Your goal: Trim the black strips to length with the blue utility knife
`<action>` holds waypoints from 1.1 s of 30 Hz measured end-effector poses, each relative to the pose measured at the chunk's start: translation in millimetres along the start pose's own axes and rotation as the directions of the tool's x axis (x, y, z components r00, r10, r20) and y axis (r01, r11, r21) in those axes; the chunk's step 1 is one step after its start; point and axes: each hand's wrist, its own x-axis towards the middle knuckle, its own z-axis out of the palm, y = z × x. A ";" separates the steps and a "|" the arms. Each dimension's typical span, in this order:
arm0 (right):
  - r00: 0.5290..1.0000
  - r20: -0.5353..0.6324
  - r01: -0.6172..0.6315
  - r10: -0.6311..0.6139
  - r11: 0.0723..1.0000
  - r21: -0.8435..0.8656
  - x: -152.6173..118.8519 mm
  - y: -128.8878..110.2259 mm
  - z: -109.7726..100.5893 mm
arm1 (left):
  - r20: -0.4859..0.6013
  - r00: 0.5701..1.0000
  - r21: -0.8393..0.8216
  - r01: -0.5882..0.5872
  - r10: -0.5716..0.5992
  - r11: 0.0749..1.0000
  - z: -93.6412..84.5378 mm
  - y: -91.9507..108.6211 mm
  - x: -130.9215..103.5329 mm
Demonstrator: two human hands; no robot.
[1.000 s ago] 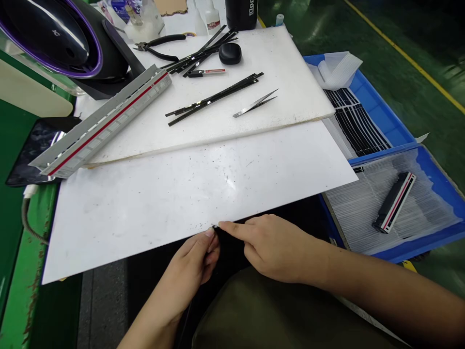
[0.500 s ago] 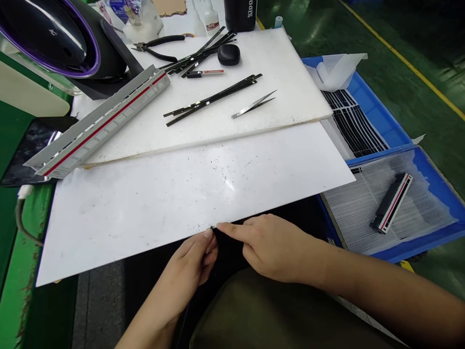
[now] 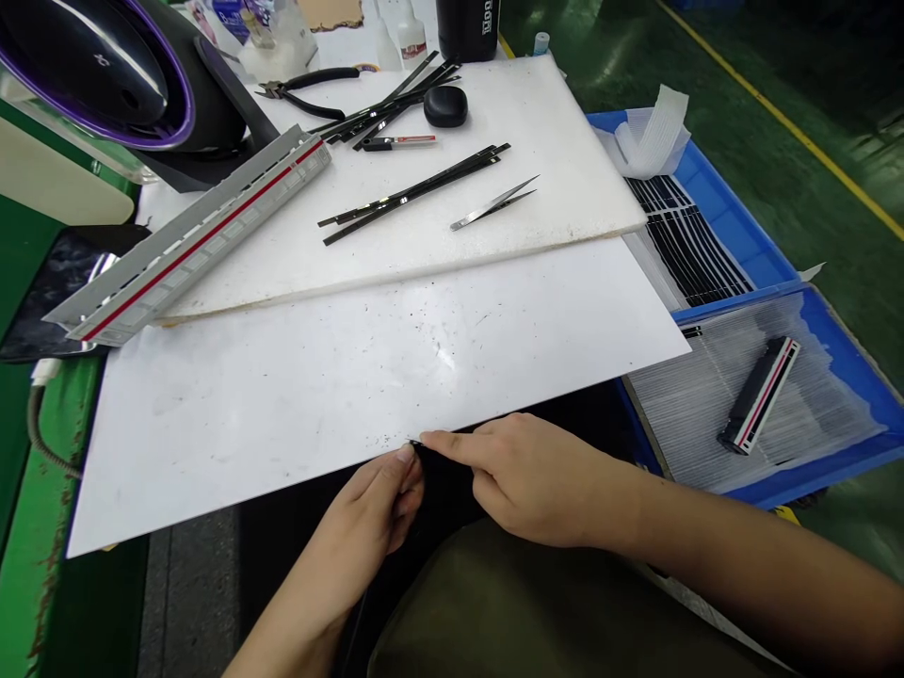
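At the near edge of the white board (image 3: 282, 395), my left hand (image 3: 378, 499) is closed, its thumb and index finger pinching a small dark piece (image 3: 415, 442). Most of that piece is hidden by the fingers. My right hand (image 3: 526, 480) stretches its index finger to the same spot, the tip touching or almost touching the piece. Its other fingers are curled under, and whatever they may hold is hidden. Dark specks (image 3: 385, 440) lie on the board just beyond the fingertips.
On a white foam slab (image 3: 565, 188) lie tweezers (image 3: 494, 202), black strips (image 3: 416, 196), cutting pliers (image 3: 303, 92), a pen (image 3: 399, 143) and a black case (image 3: 444, 106). A grey train-car shell (image 3: 198, 245) leans left, by a fan (image 3: 105, 75). Blue trays (image 3: 868, 405) stand right, one holding a dark model part (image 3: 759, 395).
Both hands stay almost where they were, with slightly more of the dark piece showing between the fingertips. The translucent sheet at the far blue tray has lifted and curled upward.
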 end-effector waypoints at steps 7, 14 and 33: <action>1.000 0.009 -0.005 0.005 1.000 -0.024 0.0 -1.8 -0.9 | -0.013 1.000 -0.010 -0.003 0.003 1.000 1.8 1.8 -1.3; 1.000 -0.006 0.029 -0.029 0.996 -0.082 0.0 -1.5 1.5 | -0.014 1.000 0.003 -0.005 0.005 1.000 1.9 1.6 0.1; 1.000 -0.011 0.015 -0.015 1.000 0.006 -1.9 -0.2 3.3 | -0.023 1.000 -0.006 -0.012 0.012 1.000 3.1 2.2 -0.2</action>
